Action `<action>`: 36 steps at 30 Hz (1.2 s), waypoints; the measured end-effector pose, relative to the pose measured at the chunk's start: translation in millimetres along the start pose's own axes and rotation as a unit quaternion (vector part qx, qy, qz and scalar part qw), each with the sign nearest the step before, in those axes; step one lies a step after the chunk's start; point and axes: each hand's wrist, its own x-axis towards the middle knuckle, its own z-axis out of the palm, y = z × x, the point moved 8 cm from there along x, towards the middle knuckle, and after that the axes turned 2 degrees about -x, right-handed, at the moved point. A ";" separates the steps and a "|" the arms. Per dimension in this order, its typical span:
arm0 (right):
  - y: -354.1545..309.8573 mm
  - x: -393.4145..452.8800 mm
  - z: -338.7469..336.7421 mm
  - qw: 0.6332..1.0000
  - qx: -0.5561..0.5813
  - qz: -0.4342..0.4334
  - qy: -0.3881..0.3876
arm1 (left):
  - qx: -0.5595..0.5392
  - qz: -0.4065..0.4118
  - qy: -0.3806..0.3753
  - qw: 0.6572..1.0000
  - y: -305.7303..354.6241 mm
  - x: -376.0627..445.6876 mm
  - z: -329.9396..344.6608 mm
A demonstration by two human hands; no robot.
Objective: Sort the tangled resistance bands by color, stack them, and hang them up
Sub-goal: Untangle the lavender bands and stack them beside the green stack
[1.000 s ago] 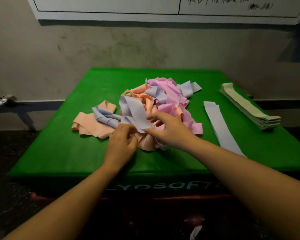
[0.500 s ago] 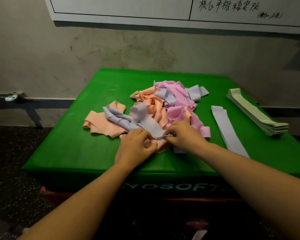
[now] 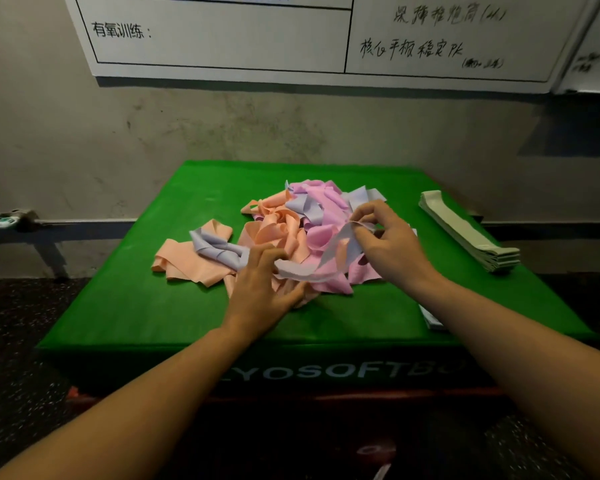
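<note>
A tangled pile of peach, pink and lavender resistance bands (image 3: 284, 230) lies in the middle of the green box top (image 3: 125, 299). My right hand (image 3: 388, 240) pinches the end of a lavender band (image 3: 329, 258) and holds it lifted over the pile's right side. That band runs down and left under my left hand (image 3: 264, 289), whose fingers lie spread on the pile's near edge. A neat stack of pale green bands (image 3: 465, 233) rests at the right. My right forearm hides most of the flat lavender stack (image 3: 432, 320); only its near end shows.
The green box stands against a grey wall, and a whiteboard (image 3: 291, 36) with writing hangs above. A metal rail (image 3: 49, 223) runs along the wall at the left. Dark speckled floor surrounds the box, whose front edge is close to me.
My right hand has risen and moved right, drawing the lavender band's end up out of the pile. My left hand stayed pressed on the pile. The camera tilted upward.
</note>
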 end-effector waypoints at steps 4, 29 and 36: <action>-18.9 -6.2 -19.7 0.998 0.059 0.022 0.007 | -0.138 -0.032 -0.036 0.989 37.3 9.5 11.3; -89.7 -105.8 -104.8 0.975 0.167 -0.040 -0.139 | -0.281 -0.100 -0.096 0.950 174.4 9.5 5.9; -112.1 -125.0 -126.3 0.987 -0.027 -0.153 -0.041 | -0.313 -0.131 -0.140 0.930 187.6 -17.0 7.6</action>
